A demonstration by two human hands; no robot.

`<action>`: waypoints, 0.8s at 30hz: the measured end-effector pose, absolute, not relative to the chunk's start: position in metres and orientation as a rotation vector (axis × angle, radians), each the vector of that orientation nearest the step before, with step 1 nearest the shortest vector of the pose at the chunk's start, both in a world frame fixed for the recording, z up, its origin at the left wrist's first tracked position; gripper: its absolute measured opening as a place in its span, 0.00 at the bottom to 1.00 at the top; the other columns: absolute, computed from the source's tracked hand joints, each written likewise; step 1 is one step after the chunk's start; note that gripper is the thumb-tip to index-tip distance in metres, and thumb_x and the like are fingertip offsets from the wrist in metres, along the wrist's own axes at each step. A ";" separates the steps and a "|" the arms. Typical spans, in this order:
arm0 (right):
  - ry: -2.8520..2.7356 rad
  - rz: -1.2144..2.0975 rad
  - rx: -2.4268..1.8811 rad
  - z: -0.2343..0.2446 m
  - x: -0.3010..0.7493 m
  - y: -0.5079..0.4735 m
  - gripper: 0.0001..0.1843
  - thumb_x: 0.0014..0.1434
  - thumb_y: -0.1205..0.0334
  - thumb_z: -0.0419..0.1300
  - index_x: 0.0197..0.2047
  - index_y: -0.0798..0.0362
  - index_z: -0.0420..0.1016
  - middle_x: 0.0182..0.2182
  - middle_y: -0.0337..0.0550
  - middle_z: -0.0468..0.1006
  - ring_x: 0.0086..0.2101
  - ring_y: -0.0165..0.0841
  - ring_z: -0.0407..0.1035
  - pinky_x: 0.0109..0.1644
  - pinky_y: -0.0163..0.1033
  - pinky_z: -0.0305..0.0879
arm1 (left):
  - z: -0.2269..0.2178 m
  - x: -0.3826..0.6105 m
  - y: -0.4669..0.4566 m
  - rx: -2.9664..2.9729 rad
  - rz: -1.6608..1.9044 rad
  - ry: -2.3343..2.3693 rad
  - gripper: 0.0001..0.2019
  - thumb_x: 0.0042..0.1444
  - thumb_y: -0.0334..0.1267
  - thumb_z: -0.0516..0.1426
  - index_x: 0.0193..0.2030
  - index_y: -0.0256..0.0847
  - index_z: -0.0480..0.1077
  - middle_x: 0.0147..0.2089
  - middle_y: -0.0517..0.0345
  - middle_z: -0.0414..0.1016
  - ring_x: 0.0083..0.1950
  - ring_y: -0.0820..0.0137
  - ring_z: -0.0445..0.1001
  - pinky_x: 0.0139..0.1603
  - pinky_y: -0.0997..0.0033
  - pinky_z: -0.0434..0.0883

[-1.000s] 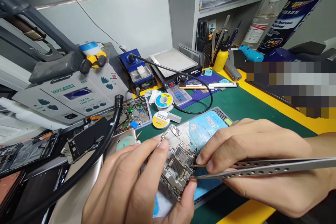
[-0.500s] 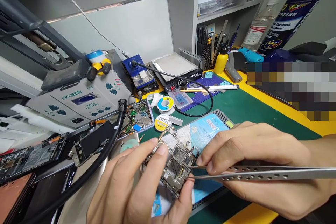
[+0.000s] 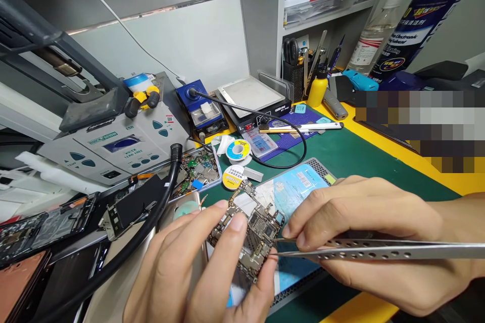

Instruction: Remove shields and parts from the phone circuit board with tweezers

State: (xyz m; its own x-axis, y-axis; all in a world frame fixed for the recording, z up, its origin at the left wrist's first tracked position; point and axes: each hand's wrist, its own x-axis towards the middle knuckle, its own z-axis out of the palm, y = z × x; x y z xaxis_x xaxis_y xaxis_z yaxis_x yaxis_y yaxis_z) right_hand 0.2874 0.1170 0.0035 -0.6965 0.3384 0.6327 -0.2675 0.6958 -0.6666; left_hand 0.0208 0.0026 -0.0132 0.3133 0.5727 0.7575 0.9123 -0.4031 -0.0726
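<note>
The left hand (image 3: 182,267) is pinching the circuit board (image 3: 261,229) above the blue plate (image 3: 288,194). At the plate's right side, the right hand (image 3: 382,212) is holding tweezers (image 3: 428,251), their tips standing narrowly apart.

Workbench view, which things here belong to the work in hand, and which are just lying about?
In use:
- circuit board, in the left hand
- tweezers, in the right hand, tips close to the circuit board

Seemingly just lying about, untouched:
- spool
- yellow bottle
- clear bottle
- black hose
</note>
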 end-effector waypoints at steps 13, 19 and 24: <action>-2.156 0.987 -0.073 0.005 0.291 0.115 0.13 0.68 0.81 0.68 0.52 0.61 0.85 0.44 0.53 0.93 0.48 0.35 0.90 0.58 0.30 0.84 | -0.013 0.009 0.005 -2.130 -0.864 -1.267 0.35 0.54 0.34 0.81 0.67 0.46 0.78 0.62 0.54 0.85 0.58 0.67 0.86 0.66 0.69 0.82; -2.152 0.993 -0.044 0.004 0.290 0.117 0.12 0.67 0.82 0.68 0.52 0.65 0.85 0.43 0.56 0.93 0.48 0.36 0.91 0.59 0.29 0.84 | -0.013 0.010 0.005 -2.153 -0.852 -1.269 0.34 0.53 0.31 0.81 0.66 0.45 0.79 0.63 0.53 0.84 0.60 0.67 0.85 0.70 0.69 0.80; -2.155 0.981 -0.045 0.004 0.288 0.117 0.13 0.67 0.82 0.67 0.52 0.64 0.85 0.43 0.56 0.92 0.48 0.36 0.91 0.58 0.30 0.84 | -0.012 0.008 0.007 -2.155 -0.832 -1.263 0.35 0.53 0.33 0.81 0.67 0.46 0.78 0.61 0.52 0.84 0.57 0.67 0.85 0.67 0.69 0.81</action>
